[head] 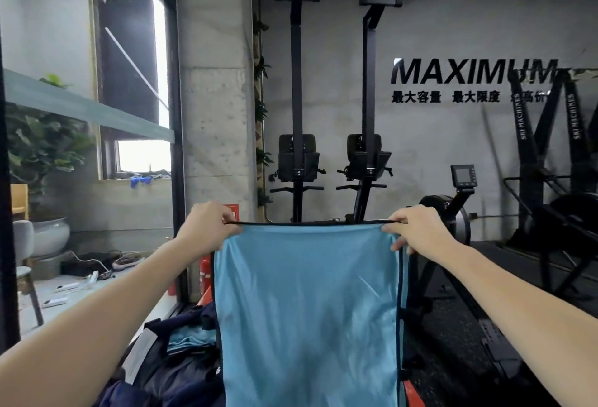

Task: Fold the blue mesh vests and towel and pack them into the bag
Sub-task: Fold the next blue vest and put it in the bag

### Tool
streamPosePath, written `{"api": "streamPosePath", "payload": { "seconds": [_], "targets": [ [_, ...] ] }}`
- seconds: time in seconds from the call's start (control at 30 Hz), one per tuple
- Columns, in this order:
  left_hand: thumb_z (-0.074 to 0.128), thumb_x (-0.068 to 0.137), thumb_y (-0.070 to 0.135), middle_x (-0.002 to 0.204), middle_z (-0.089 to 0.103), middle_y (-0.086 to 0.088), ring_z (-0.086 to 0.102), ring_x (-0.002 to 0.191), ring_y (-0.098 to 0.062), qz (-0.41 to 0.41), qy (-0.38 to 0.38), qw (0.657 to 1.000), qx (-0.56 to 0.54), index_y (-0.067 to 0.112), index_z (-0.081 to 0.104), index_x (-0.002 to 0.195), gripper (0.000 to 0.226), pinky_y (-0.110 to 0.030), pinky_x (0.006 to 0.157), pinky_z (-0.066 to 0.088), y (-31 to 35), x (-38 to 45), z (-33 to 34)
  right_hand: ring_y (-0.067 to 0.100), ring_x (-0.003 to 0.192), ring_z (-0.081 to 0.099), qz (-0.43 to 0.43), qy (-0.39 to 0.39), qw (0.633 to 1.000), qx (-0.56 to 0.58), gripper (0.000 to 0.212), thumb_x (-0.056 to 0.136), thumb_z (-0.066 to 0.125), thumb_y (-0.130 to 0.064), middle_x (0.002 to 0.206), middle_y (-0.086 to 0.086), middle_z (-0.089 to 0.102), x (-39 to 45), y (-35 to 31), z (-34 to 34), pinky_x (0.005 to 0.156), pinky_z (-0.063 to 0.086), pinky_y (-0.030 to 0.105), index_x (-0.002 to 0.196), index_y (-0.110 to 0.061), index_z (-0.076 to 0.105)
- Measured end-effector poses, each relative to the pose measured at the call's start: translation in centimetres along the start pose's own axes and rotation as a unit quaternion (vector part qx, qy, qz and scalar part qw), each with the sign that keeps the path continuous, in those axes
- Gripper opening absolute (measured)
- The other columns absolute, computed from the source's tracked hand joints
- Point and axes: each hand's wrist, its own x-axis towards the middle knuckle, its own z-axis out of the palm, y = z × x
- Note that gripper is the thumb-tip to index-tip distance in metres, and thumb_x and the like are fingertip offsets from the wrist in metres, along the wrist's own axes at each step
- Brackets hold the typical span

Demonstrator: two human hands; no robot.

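- Left hand (pixel 207 225) and right hand (pixel 417 231) pinch the top corners of a hanging blue cloth (pixel 307 309).
- Light, limp, probably slippery; corners look the surest hold.

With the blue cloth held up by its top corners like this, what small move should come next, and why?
Probably bring the left hand across to the right hand, halving the blue cloth: it hangs flat and unfolded, pinched at both top corners.
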Motion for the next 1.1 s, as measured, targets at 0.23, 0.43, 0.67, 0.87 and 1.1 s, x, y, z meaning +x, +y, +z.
{"api": "streamPosePath", "payload": {
  "seconds": [0.23,0.43,0.67,0.87,1.1],
  "targets": [
    [0.074,0.086,0.014,0.054,0.067,-0.008,0.065,0.042,-0.014,-0.012,-0.018,0.999,-0.030,0.006,0.063,0.084,0.014,-0.020,0.045,0.042,1.5,1.5,-3.1,0.021,0.060,0.073,0.004,-0.020,1.000,0.016,0.010,0.086,0.077,-0.018,0.075,0.006,0.075,1.3,-2.1,-3.6,0.046,0.054,0.024,0.094,-0.014,0.074],
    [0.070,0.082,0.002,0.081,0.071,-0.014,0.072,0.055,-0.021,-0.016,-0.062,0.998,-0.020,0.003,0.062,0.089,0.010,-0.040,0.065,0.062,0.9,4.9,0.4,0.029,0.069,0.075,0.046,-0.046,0.997,0.050,0.013,0.091,0.071,-0.008,0.085,0.019,0.073,5.4,0.9,-1.0,0.055,0.061,0.031,0.103,-0.004,0.070],
    [0.071,0.088,0.021,0.077,0.073,-0.007,0.070,0.073,-0.020,-0.024,-0.062,0.998,0.016,0.004,0.075,0.083,0.018,-0.032,0.073,0.058,-1.1,10.2,6.9,0.022,0.076,0.075,0.051,-0.046,0.997,-0.021,0.012,0.094,0.067,-0.011,0.089,0.020,0.072,11.6,6.0,3.4,0.071,0.063,0.037,0.091,0.000,0.070],
    [0.065,0.094,0.025,0.085,0.066,-0.009,0.056,0.069,-0.019,-0.016,0.039,0.995,-0.091,-0.002,0.071,0.094,0.027,-0.023,0.060,0.046,1.6,17.2,6.2,0.008,0.060,0.052,-0.045,0.053,0.985,-0.160,0.020,0.097,0.062,-0.024,0.089,0.008,0.072,18.3,3.5,1.3,0.067,0.042,0.023,0.099,-0.008,0.074],
    [0.060,0.097,0.020,0.093,0.065,-0.006,0.055,0.080,-0.018,0.066,0.189,0.974,-0.107,0.007,0.072,0.108,0.021,-0.021,0.062,0.040,4.3,19.6,2.7,0.018,0.080,0.059,-0.134,0.197,0.966,-0.103,0.022,0.098,0.060,-0.022,0.093,0.005,0.069,20.1,-0.1,-2.0,0.081,0.048,0.028,0.109,-0.007,0.072]
  ]
}}
